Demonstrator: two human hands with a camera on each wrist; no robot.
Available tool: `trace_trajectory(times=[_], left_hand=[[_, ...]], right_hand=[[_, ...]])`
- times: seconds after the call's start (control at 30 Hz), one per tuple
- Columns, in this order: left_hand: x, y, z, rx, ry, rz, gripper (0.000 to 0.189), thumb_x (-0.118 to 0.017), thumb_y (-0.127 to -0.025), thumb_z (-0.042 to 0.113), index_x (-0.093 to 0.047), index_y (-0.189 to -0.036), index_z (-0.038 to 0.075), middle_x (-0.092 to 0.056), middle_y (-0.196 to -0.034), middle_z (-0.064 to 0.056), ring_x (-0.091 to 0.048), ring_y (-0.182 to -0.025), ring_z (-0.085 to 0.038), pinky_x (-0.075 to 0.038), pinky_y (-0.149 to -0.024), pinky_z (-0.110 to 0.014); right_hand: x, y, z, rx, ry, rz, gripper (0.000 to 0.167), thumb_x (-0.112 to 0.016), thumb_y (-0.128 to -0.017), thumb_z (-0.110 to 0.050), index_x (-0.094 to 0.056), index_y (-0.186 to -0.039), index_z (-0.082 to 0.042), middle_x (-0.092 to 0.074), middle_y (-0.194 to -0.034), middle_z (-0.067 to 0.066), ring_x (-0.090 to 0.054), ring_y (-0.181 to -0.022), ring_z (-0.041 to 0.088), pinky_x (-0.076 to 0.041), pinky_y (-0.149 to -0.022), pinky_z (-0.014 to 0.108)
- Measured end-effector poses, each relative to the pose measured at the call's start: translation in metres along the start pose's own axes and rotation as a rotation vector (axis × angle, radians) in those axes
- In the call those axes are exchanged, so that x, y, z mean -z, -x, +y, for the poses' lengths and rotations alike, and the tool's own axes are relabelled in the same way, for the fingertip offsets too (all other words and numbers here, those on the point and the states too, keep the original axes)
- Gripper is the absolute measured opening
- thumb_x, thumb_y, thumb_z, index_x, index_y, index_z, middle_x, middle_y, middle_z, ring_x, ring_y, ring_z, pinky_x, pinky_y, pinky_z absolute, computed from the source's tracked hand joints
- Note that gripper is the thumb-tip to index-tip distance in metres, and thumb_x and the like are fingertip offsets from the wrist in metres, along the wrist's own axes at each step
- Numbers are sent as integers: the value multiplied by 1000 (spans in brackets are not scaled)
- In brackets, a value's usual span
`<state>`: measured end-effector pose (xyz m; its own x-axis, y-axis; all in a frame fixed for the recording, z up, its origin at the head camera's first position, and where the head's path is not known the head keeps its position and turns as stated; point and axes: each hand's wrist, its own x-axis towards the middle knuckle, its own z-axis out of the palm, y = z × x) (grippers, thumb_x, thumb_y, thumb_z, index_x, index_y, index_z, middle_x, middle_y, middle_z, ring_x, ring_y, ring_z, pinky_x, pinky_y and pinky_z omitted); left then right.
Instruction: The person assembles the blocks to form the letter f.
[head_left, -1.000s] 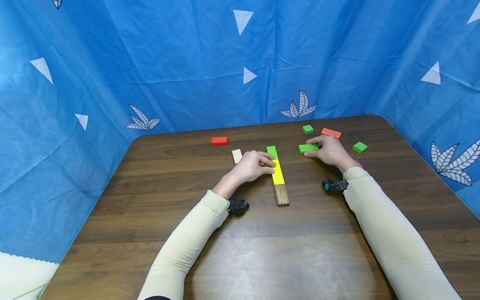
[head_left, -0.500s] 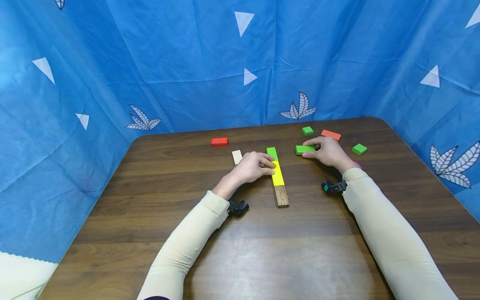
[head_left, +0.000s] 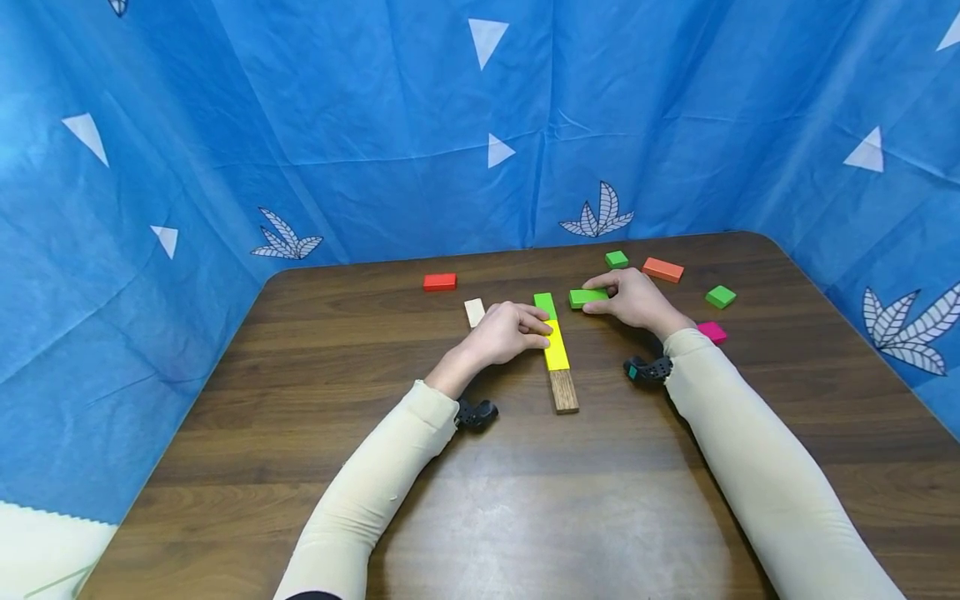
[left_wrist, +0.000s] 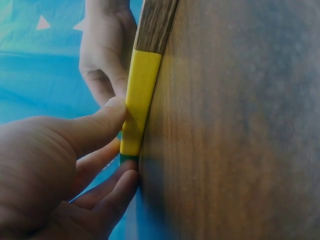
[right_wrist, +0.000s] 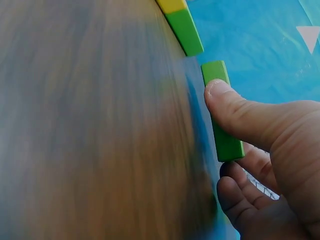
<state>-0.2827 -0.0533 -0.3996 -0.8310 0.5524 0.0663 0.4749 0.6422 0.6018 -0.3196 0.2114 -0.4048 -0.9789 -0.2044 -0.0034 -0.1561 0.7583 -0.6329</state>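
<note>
A row of flat blocks lies on the table: a green block (head_left: 545,306), a yellow block (head_left: 557,350) and a brown wood-grain block (head_left: 564,392), joined end to end. From the left, my left hand (head_left: 506,333) rests its thumb and fingertips along the yellow block and its joint with the green one. My right hand (head_left: 634,298) pinches another green block (right_wrist: 227,142) between thumb and fingers, just right of the row's far end. In the right wrist view a small gap separates this block from the row's green end (right_wrist: 185,32).
A pale block (head_left: 474,312) is partly covered by my left hand. Farther back lies a red block (head_left: 440,282). To the right are an orange block (head_left: 663,269), a magenta block (head_left: 712,332) and two small green blocks (head_left: 617,259). A blue curtain (head_left: 375,125) hangs behind the table.
My right hand has slid left with the green block, closer to the row, and more of the magenta block shows. My left hand has stayed in place.
</note>
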Motion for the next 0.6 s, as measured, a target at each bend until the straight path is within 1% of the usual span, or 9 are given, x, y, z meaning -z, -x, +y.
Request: trace_trajectory(times=[0.17,0.37,0.5,0.6], left_hand=[[1,-1,2,-7,-6,-18,28,-80,-92,25,-81,-117,16,-70,-135,1,-59,-135,-16,-47,-113,-34],[2,-2,2,-6,-6,-17,27,-80,-92,26,-81,-116,15,-71,-134,1,-60,-134,-17,-47,-113,-35],[2,-1,1,2,1,-15,27,-80,-91,26,-81,-116,15,-71,-134,1,-60,-134,-18,-46,-114,-35],[2,0,0,5,-1,-14,28,-81,-91,26,-81,-117,15,-71,-134,1,-60,-134,-17,-47,-114,-34]], right_hand=[[-4,-4,-5,15,5,-18,44,-80,-92,-32,-72,-130,-11,-69,-119,15,-51,-95,30,-43,-75,36],[-6,-9,-10,20,19,-28,44,-80,-92,-32,-72,-131,-12,-69,-120,15,-51,-96,29,-43,-76,36],[-8,-12,-15,8,21,-43,44,-80,-92,-30,-72,-132,-13,-68,-115,14,-50,-93,28,-41,-75,35],[-10,-14,-18,-1,25,-59,44,-79,-93,-29,-71,-133,-12,-68,-115,14,-50,-93,28,-42,-76,37]])
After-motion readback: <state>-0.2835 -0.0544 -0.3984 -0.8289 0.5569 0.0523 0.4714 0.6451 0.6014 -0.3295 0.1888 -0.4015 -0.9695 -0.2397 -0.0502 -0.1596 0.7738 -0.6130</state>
